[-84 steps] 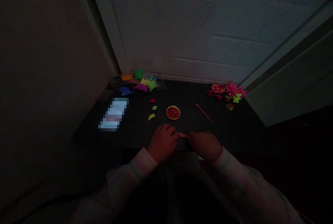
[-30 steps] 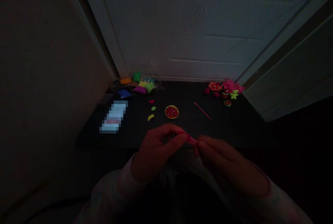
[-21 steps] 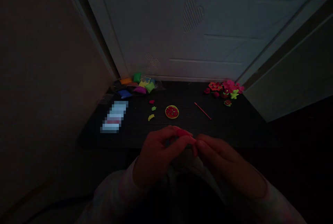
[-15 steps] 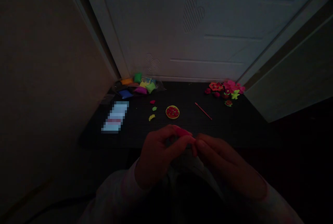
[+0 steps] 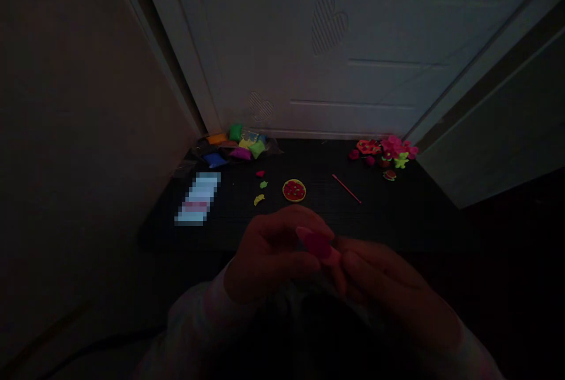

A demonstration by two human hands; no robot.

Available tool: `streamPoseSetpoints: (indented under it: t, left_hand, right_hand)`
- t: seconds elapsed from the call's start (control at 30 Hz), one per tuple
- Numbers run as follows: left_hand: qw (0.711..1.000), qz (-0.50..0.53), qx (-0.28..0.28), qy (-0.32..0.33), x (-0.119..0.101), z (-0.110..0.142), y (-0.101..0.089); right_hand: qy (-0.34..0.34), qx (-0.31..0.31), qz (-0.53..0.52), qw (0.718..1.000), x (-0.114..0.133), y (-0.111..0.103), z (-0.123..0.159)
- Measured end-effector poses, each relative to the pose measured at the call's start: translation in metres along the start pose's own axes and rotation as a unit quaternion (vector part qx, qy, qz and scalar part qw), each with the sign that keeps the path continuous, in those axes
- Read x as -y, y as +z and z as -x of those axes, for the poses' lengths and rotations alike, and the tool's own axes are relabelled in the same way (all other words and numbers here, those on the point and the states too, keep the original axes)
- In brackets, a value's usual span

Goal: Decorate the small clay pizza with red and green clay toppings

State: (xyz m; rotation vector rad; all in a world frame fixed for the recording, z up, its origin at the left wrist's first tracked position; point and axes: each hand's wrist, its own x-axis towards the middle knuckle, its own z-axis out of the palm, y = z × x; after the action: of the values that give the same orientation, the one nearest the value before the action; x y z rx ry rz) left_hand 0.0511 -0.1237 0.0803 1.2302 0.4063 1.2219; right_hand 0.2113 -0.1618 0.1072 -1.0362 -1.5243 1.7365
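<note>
A pink modelling-clay piece (image 5: 318, 245), rounded and darker in the middle with a paler edge, is held up between my hands near the table's front edge. My left hand (image 5: 262, 256) curls round it from the left, with forefinger above and thumb below. From the right, my right hand (image 5: 392, 292) pinches its narrower, paler end between thumb and fingers. Beyond the hands lies a small round clay pizza (image 5: 293, 191) with a yellow rim and red top. A yellow clay bit (image 5: 259, 199), a green leaf-like bit (image 5: 263, 185) and a red-pink bit (image 5: 260, 174) lie left of it.
A thin pink stick (image 5: 346, 189) lies right of the pizza. Several coloured clay packets (image 5: 241, 153) are heaped at the back left, above a blurred-out pale rectangle (image 5: 198, 198). Small clay figures (image 5: 395, 147) cluster at the back right. A white door (image 5: 265, 45) stands behind the dark table.
The pink clay piece has tipped and come slightly lower and nearer, showing more of its broad face. My left forefinger and thumb have spread further apart around it. Objects on the table stay put.
</note>
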Motion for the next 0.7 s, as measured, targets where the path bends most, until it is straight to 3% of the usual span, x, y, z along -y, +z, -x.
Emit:
streamPoseSetpoints:
  t: [0.37,0.7]
  left_hand:
    - [0.998,0.014,0.032,0.048,0.0026,-0.0018,-0.0003]
    - [0.999,0.029,0.02,0.032,0.0035,-0.0011,0.0007]
  right_hand:
    - [0.001,0.028,0.021,0.999,0.0032,-0.0005,0.0]
    - [0.004,0.03,-0.018,0.999,0.0033,0.0018,-0.0012]
